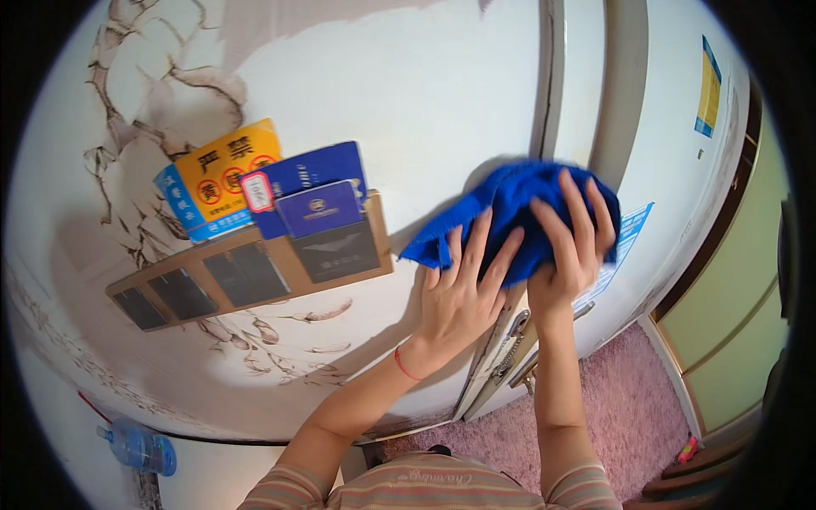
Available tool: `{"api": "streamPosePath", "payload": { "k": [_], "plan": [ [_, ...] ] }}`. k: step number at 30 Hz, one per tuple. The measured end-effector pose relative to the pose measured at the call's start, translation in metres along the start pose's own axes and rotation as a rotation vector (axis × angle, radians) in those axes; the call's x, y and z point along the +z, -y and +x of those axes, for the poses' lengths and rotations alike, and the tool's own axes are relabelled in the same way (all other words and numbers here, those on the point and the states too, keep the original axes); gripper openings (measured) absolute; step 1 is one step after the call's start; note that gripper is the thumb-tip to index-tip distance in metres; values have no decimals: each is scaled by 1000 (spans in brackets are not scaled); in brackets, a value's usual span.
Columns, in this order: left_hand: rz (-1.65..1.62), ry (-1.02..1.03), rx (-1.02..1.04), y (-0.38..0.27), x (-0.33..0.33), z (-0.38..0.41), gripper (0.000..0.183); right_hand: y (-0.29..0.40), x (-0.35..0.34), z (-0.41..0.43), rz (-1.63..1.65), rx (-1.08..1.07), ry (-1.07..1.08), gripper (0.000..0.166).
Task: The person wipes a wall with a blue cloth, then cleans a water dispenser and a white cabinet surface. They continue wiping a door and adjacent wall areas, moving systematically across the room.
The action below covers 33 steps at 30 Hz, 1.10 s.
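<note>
Both hands press a blue cloth (510, 197) over the edge where a white wall with painted flowers meets a door frame (561, 83). My left hand (462, 287), with a thin red string at its wrist, lies on the cloth's lower left part with spread fingers. Slightly blurred, my right hand (570, 248) rests on its right part, fingers bent over the folds. Left of the cloth, a brown wall-mounted holder (299, 261) with several dark panels carries a purple-blue booklet (319, 207) and a yellow and blue printed card (220, 178).
Below the hands are a door chain (508, 354) and a door handle (529, 382). A blue-white notice (621, 255) is partly behind the right hand. Pink carpet (625, 408) covers the floor. A large water bottle (140, 449) stands at lower left; a green panelled door (727, 331) is at right.
</note>
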<state>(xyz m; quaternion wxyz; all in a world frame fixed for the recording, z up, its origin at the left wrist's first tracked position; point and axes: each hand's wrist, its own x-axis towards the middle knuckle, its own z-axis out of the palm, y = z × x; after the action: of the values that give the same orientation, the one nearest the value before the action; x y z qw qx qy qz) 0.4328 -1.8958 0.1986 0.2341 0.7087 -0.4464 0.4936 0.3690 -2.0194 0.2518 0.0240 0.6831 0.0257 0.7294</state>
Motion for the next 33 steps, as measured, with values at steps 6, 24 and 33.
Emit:
{"api": "streamPosePath", "payload": {
  "k": [6, 24, 33],
  "plan": [
    [70, -61, 5, -16, 34, -8, 65, -13, 10, -61, 158, 108, 73, 28],
    [160, -30, 21, -21, 103, -162, 51, -19, -26, -215, 411, 161, 367, 31],
    [138, -95, 36, -20, 109, -168, 55, -21, -27, -216, 450, 146, 364, 33]
  ]
}}
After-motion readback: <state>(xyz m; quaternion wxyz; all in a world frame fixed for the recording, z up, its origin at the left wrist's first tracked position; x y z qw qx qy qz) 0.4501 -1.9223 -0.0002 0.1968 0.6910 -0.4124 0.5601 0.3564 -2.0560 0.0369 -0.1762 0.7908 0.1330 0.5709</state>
